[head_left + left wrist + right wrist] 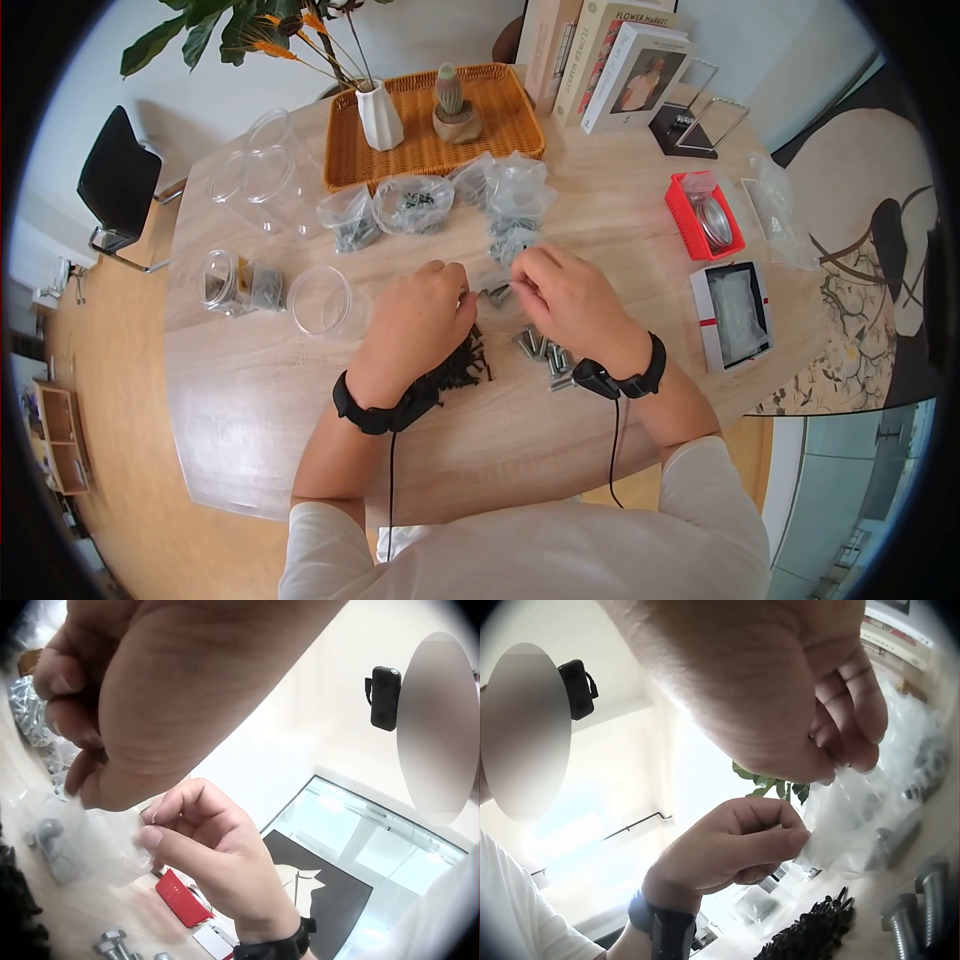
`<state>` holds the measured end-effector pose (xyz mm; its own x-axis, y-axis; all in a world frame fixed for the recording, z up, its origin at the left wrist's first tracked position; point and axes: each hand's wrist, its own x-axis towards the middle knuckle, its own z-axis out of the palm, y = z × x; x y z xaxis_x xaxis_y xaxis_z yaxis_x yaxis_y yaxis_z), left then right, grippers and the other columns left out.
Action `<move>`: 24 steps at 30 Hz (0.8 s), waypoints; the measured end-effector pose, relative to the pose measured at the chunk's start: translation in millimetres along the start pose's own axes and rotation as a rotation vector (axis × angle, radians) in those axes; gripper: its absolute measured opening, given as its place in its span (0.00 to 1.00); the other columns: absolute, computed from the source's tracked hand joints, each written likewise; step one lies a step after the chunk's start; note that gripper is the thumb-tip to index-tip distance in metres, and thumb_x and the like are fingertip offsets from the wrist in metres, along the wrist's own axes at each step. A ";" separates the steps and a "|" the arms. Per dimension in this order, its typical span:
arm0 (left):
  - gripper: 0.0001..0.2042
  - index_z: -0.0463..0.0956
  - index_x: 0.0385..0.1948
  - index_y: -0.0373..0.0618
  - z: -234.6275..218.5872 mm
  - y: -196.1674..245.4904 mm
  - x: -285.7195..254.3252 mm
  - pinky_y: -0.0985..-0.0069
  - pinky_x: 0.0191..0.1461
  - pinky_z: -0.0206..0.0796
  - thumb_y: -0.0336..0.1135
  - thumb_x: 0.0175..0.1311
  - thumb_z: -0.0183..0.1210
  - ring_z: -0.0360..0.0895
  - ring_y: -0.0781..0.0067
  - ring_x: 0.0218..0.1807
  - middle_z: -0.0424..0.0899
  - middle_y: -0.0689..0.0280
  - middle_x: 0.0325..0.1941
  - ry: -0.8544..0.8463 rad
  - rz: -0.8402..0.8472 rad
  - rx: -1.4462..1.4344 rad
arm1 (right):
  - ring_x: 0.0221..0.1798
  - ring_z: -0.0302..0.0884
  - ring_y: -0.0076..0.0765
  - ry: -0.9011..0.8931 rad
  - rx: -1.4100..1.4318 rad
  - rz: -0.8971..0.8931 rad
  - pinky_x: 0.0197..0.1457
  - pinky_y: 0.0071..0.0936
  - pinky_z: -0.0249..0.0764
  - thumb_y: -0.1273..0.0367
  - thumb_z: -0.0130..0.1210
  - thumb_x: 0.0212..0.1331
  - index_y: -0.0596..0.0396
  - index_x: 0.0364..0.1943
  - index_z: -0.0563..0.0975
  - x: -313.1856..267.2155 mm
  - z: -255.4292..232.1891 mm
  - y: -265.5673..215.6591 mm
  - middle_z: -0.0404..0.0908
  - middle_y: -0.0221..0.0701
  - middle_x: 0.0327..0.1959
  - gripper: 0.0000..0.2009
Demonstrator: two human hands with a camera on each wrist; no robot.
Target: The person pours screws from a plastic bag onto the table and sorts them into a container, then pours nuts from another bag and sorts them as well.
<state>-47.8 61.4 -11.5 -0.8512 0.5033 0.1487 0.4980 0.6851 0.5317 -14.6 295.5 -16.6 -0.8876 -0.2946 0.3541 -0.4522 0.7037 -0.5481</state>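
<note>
Clear, thin plastic bag [844, 817], one, pinched by both hands above the pale wood-grain table [260, 410], with silver metal bolts [497, 294] inside, number blurred by the crumpled film. Left hand [420, 310]: fingers curled, thumb pressed to forefinger on the bag's edge. Right hand [575, 300]: thumb and fingertips together, nipping the same bag. Loose near the right wrist, several silver hex-head bolts [545, 350], overlapping, exact count impossible. Beside the left wrist, one heap of black screws [462, 365], too many to count. Left of it all, one clear round jar [342, 318]. Behind, two filled clear bags [352, 222] side by side before one orange-brown wicker tray [415, 100]. Far right, one red plastic basket [680, 222].
</note>
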 end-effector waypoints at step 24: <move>0.09 0.83 0.36 0.37 2.7 -5.7 5.7 0.50 0.44 0.75 0.35 0.70 0.66 0.85 0.39 0.40 0.87 0.49 0.39 0.049 -0.004 -0.045 | 0.90 0.44 0.69 -0.231 -0.276 -0.234 0.86 0.72 0.53 0.73 0.68 0.56 0.53 0.38 0.87 -9.4 8.3 -5.4 0.55 0.42 0.89 0.06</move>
<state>-55.0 61.8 -15.9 -0.8608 0.4734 0.1869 0.4877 0.6622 0.5689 -4.5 289.1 -23.2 -0.7746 -0.5817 0.2484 -0.6309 0.7383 -0.2384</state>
